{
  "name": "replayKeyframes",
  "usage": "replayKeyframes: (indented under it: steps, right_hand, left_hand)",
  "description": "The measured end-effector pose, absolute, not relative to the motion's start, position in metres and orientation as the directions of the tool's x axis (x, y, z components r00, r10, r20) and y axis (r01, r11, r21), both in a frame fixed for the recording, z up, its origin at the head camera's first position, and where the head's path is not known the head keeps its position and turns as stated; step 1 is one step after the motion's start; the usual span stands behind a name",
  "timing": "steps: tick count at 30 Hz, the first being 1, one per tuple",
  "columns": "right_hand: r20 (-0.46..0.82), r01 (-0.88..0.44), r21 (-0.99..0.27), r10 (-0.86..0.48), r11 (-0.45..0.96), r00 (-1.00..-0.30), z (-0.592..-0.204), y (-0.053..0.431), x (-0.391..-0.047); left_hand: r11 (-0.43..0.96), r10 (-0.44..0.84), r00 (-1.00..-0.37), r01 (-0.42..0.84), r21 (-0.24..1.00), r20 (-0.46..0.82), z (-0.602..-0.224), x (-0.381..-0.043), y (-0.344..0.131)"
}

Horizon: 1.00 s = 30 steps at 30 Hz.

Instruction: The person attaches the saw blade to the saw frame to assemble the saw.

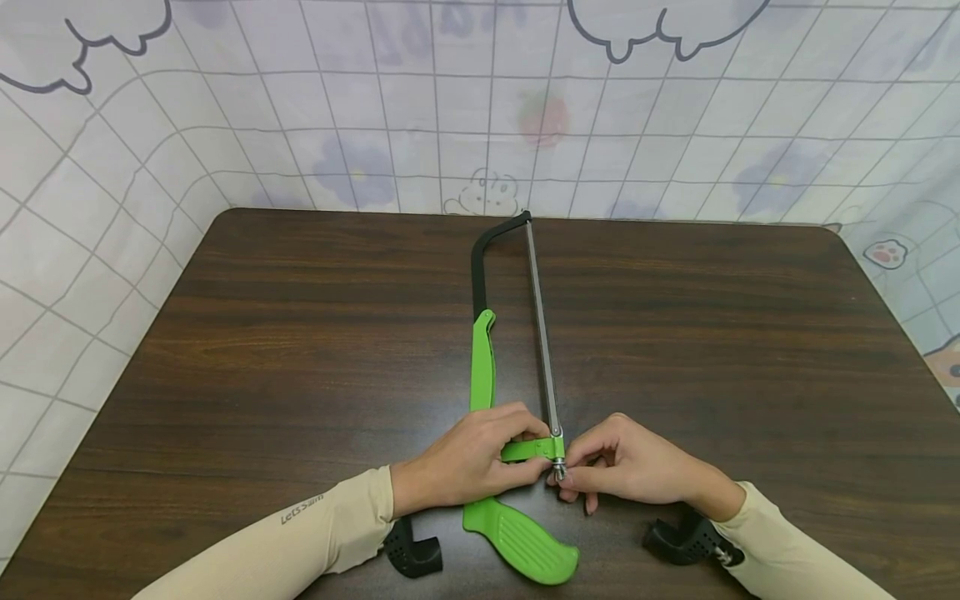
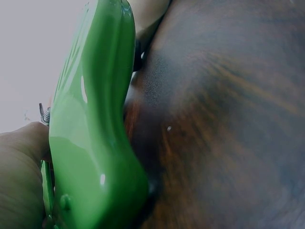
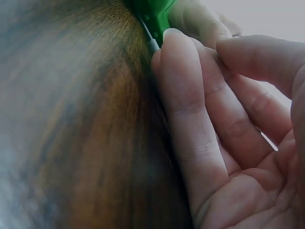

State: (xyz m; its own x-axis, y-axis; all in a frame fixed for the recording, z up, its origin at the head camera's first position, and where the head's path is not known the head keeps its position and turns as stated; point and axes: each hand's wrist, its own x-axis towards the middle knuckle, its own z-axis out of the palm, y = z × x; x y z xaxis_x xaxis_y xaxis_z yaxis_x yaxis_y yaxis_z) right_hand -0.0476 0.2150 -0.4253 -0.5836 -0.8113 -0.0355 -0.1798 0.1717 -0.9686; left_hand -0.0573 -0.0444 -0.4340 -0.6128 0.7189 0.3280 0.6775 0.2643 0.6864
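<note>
A hacksaw lies on the table, its black bow (image 1: 478, 267) at the far end and its green handle (image 1: 525, 546) toward the person. The grey blade (image 1: 542, 333) runs along its right side. My left hand (image 1: 480, 454) reaches over the green frame and grips the short green bracket (image 1: 532, 450) at the blade's near end. At that corner my right hand (image 1: 637, 467) pinches the small metal wing nut (image 1: 559, 472) between thumb and fingers. The green handle (image 2: 100, 119) fills much of the left wrist view. In the right wrist view, curled fingers (image 3: 183, 81) hide the nut.
The dark wood-grain table (image 1: 300, 333) extends around the saw. Behind it hangs a white grid-patterned cloth (image 1: 397, 100). Black wrist mounts sit beneath both forearms, the left mount (image 1: 412, 554) close to the saw handle and the right mount (image 1: 678, 540) farther off.
</note>
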Motion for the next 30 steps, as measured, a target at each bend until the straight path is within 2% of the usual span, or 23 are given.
replayKeyframes:
  steps: [8,15,22,30]
  right_hand:
    - [0.012,-0.204,-0.971,-0.822,0.127,-0.570,-0.4242,0.2149,-0.0480]
    - [-0.016,-0.194,-0.968,-0.815,0.157,-0.579,-0.4225,0.2154,-0.0474]
    - [0.055,-0.237,-0.967,-0.830,0.095,-0.555,-0.4240,0.2167,-0.0499]
    - [0.042,-0.218,-0.971,-0.830,0.098,-0.557,-0.4236,0.2167,-0.0496]
  left_hand:
    - [0.268,0.717,-0.617,0.674,0.689,0.324,-0.4332,-0.0570,-0.0442]
    - [0.269,0.718,-0.619,0.670,0.692,0.320,-0.4332,-0.0570,-0.0445]
    - [0.267,0.718,-0.616,0.674,0.689,0.324,-0.4337,-0.0577,-0.0443]
    - [0.275,0.703,-0.624,0.682,0.678,0.342,-0.4333,-0.0570,-0.0435]
